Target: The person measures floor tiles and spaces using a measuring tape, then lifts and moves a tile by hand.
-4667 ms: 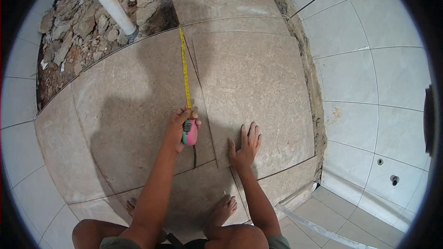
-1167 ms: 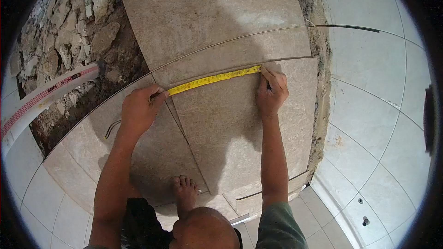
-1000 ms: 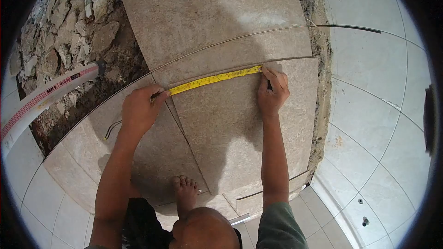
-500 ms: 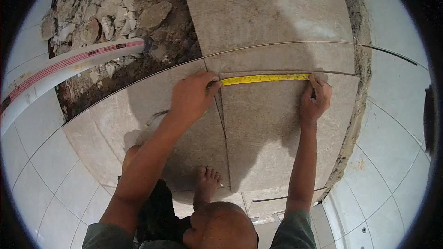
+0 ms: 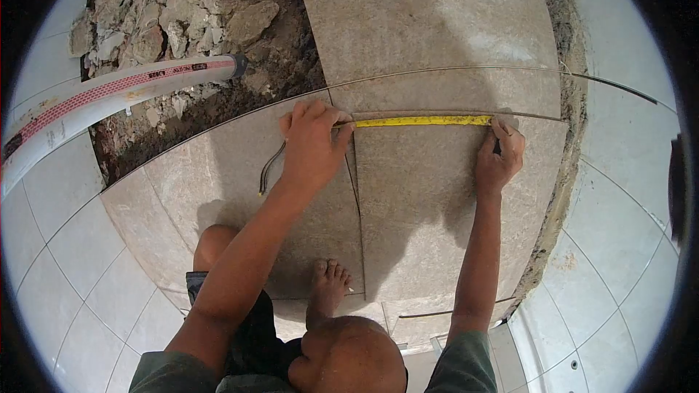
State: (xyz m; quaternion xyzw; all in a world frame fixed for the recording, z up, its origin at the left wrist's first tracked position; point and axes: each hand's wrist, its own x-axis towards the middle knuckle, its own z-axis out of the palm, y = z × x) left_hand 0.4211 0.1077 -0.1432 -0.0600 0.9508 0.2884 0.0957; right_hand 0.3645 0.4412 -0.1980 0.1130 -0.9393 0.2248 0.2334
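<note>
A yellow measuring tape (image 5: 422, 121) is stretched along the far edge of a beige stone-look tile (image 5: 429, 204). My left hand (image 5: 313, 142) pinches it near the tile's left corner, and the dark loose tail of the tape curves down from that hand's left side. Toward the right, my right hand (image 5: 501, 156) grips the other end between thumb and fingers, close to the tile surface. The tile's left edge runs along a neighbouring beige tile (image 5: 291, 240), on which a bare foot (image 5: 331, 287) rests.
Upper left, a pit of broken rubble (image 5: 182, 22) and dark soil borders the tiles. A white pipe with red print (image 5: 124, 87) reaches over it. A thin cord (image 5: 437, 69) crosses the tiles. White tiles (image 5: 619, 233) lie beyond a rough mortar gap (image 5: 571, 131) at right.
My left hand has shifted slightly up and right, its fingers rearranged on the tape. The loose tail has swung right and hangs more plainly. My right hand stays almost in place.
</note>
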